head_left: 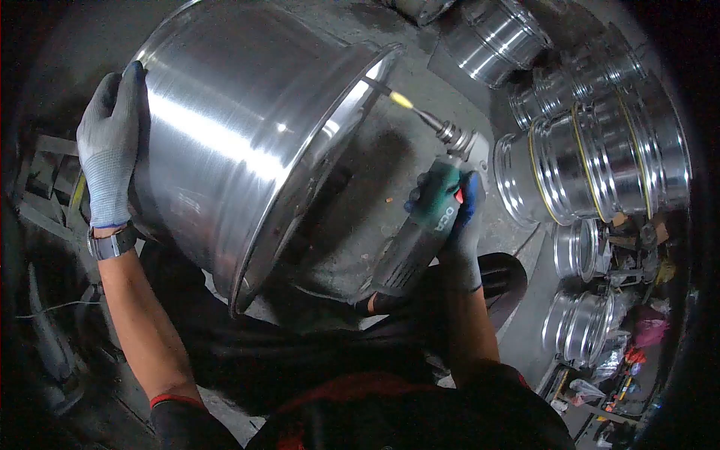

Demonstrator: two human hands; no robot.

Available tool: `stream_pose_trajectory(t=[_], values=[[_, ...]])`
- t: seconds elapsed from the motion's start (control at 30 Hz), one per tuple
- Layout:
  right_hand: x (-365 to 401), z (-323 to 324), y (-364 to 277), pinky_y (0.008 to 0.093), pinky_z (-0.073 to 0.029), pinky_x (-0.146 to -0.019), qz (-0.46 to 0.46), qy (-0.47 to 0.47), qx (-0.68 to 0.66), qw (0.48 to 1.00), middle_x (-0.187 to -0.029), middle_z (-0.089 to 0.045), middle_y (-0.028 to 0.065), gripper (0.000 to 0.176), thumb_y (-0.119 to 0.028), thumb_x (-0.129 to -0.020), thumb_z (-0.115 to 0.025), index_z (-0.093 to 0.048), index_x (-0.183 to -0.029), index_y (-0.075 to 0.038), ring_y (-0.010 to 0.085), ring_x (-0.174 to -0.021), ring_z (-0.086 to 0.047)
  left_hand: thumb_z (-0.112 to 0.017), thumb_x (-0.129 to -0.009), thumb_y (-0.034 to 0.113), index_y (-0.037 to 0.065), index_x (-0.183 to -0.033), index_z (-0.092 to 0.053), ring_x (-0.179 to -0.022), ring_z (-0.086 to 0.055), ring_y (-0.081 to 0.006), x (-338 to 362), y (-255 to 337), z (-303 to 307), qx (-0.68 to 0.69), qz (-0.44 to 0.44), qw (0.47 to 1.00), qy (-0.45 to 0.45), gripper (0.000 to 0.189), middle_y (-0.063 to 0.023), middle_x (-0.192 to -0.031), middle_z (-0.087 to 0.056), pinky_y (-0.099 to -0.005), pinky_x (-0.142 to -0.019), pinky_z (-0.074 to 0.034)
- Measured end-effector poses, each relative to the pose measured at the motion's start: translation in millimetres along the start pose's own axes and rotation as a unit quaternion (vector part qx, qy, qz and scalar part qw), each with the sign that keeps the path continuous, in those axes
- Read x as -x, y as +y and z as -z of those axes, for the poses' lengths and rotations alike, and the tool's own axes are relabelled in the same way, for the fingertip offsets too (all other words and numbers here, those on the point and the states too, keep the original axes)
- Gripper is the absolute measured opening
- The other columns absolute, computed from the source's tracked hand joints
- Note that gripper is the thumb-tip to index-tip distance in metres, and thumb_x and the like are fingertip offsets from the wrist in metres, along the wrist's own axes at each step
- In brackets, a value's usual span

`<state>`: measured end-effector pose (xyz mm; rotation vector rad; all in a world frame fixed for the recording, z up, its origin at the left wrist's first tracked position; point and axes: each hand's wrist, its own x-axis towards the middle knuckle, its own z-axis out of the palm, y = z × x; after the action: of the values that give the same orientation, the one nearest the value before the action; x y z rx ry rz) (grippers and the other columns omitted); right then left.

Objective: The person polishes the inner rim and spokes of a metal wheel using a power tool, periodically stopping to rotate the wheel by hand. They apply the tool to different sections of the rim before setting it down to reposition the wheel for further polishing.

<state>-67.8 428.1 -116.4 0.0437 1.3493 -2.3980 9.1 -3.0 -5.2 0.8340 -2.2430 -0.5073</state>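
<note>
A large polished metal wheel rim [217, 127] lies tilted in front of my lap, its open end turned to the right. My left hand [112, 135], in a grey glove with a dark fingertip, holds the rim's far left edge. My right hand [466, 206], gloved in grey and blue, is wrapped around the body of a green and black die grinder [431, 214]. From the grinder's metal head a thin bit with a yellow band [401, 99] reaches to the rim's lip at the upper right. Whether its tip touches the metal cannot be made out.
Several shiny wheel rims [600, 161] are stacked along the right, some with yellow bands. Another rim [499, 41] stands at the back. Lower right, a shelf [600, 409] holds bags and small items. A metal frame [52, 180] stands at the left.
</note>
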Motion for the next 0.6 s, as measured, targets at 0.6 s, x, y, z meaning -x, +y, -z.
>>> stream_pose_trajectory(t=[0.6], values=[[36,-9,34,0.0439,-0.059,-0.081,-0.067,-0.052,-0.061,0.995,-0.108,-0.065,0.0127,0.057,-0.054,-0.097,-0.057,-0.052,-0.13,-0.008,0.0254,-0.091,-0.069,-0.059,-0.095,0.055,0.001,-0.134,-0.062,-0.122,-0.063,-0.0314,8,-3,1,0.032,0.002,0.999,0.022,0.066,-0.0205,-0.13,-0.066,-0.0371,-0.104,-0.045]])
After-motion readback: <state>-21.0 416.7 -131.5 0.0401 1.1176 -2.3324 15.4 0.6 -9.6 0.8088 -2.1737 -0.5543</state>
